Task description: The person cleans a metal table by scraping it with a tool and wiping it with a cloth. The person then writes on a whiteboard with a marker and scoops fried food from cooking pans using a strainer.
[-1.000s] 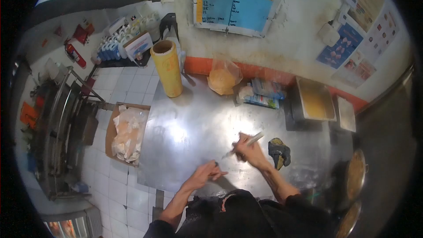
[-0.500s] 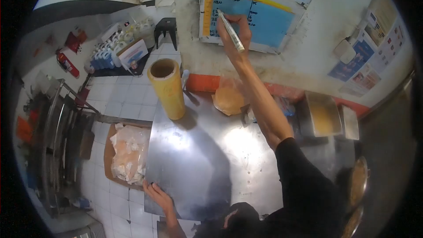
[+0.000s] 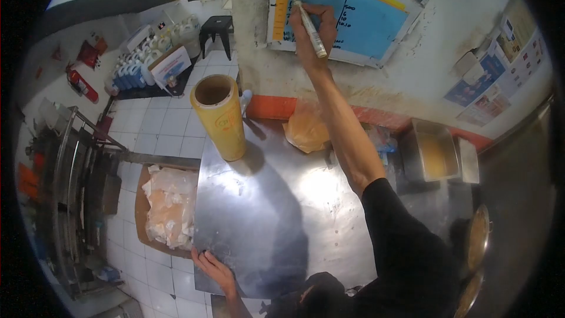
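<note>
My right hand is raised to the wall and closed round a whitish marker. The marker's tip meets the left part of a blue board that bears a yellow strip and black handwriting. Low on the left, my left hand rests at the left edge of the metal table, fingers spread, holding nothing. A tall yellow roll with a hollow core stands upright on the table's back left corner.
An orange-filled bag sits by the wall, partly behind my right forearm. Metal containers stand at the back right. Left of the table is a cardboard box with plastic and paper. A black stool is farther back.
My right hand has risen from above the table to the board with the marker. My left hand has moved left to the table's edge. The view has shifted, and the dark cloth is out of sight.
</note>
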Demonstrator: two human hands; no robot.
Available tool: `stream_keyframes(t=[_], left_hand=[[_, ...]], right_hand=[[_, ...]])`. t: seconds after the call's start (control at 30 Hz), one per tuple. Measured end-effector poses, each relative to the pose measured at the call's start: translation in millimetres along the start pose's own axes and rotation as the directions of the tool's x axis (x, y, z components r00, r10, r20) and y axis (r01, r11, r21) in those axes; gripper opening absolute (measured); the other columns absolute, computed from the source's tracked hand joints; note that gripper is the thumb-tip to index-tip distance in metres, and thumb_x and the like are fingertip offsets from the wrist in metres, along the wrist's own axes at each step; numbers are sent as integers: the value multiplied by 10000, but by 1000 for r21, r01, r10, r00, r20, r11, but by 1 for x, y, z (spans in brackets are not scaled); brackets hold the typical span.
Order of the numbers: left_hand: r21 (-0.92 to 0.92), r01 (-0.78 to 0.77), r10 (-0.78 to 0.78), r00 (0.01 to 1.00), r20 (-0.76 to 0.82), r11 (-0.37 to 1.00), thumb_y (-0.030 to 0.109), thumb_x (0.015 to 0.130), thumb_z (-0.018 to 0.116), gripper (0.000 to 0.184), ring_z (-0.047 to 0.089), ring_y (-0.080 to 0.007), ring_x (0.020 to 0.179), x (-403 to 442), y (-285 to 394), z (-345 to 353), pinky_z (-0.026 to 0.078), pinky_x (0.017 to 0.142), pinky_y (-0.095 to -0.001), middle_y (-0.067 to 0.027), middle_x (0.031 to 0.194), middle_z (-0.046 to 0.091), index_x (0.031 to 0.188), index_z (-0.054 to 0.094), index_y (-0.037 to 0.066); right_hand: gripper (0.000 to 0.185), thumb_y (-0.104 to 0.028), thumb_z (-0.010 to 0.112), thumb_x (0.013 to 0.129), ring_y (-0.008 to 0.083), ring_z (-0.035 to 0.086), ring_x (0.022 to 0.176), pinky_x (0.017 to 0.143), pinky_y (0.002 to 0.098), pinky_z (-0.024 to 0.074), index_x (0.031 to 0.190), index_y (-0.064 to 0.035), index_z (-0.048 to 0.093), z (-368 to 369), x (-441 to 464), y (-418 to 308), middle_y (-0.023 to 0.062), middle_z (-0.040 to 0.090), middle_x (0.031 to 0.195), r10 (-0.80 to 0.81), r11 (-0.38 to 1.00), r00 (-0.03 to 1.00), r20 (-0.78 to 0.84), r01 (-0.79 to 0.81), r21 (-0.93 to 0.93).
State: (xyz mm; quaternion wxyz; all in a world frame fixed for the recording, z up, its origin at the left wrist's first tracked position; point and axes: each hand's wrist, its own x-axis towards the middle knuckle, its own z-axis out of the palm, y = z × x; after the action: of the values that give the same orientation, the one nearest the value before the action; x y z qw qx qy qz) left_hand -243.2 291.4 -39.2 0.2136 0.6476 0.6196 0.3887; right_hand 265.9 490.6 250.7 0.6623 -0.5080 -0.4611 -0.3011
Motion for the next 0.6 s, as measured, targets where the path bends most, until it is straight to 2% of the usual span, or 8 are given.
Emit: stream_keyframes(t=[0.1,0.17,0.2,0.3,0.4,0.43,0.5,0.6], left_hand=[[31,-28,27,1000,10,999,163,1091,387,297,410,-462,1327,1,-2,-1,342,1095,-510,-319,1451,388,1068,499,-112],[18,-18,18,1000,7,1000,162,1091,385,298,413,-464,1322,1,-1,0,344,1093,-509,-323,1446,390,1053,497,-111],[11,-13,13,1000,5,1000,162,1091,384,299,415,-465,1320,1,0,0,345,1091,-508,-326,1444,391,1046,496,-111],[56,24,-30,995,92,998,268,1108,355,435,325,-438,1409,-1,-12,-3,318,1140,-529,-295,1511,326,1301,485,-99],[71,8,-15,996,89,997,267,1107,361,421,333,-430,1406,-2,-15,-3,332,1134,-520,-293,1506,333,1251,505,-101],[68,-7,2,998,60,998,233,1101,370,376,363,-440,1375,-1,-15,-2,340,1116,-516,-301,1483,356,1189,507,-106],[64,-36,36,999,1,997,164,1090,389,308,423,-460,1312,-1,-14,3,356,1079,-506,-315,1439,402,1065,510,-117],[-11,-5,4,1000,-20,1000,168,1089,395,305,425,-450,1310,-1,-12,5,364,1074,-500,-303,1440,408,1065,513,-112]], right_hand=[[309,-242,760,885,139,605,794,739,305,519,970,-5,582,1,-1,10,94,661,912,18,1000,1000,26,-18,4],[283,-212,754,887,133,598,785,730,301,517,969,-10,573,1,-1,9,93,660,910,-52,996,998,17,53,-70],[268,-193,750,889,128,595,784,727,297,515,969,-13,569,1,-1,10,90,659,907,-44,998,999,24,45,-43],[225,-134,736,892,112,589,783,720,281,509,973,-21,559,2,-1,17,77,657,891,14,995,998,54,-20,99],[209,-90,730,890,99,585,778,717,264,504,984,-29,554,-3,-1,7,59,655,866,-43,994,999,29,40,105],[210,-82,730,889,96,585,777,717,261,503,988,-31,552,-4,-1,1,55,656,858,-49,991,999,17,46,128],[223,-81,735,883,95,589,778,718,259,503,995,-35,548,-4,1,-8,51,659,849,30,954,1000,8,-31,298],[233,-66,734,871,101,598,794,725,264,505,996,-37,539,-7,5,7,57,666,865,-2,995,999,46,-2,102]])
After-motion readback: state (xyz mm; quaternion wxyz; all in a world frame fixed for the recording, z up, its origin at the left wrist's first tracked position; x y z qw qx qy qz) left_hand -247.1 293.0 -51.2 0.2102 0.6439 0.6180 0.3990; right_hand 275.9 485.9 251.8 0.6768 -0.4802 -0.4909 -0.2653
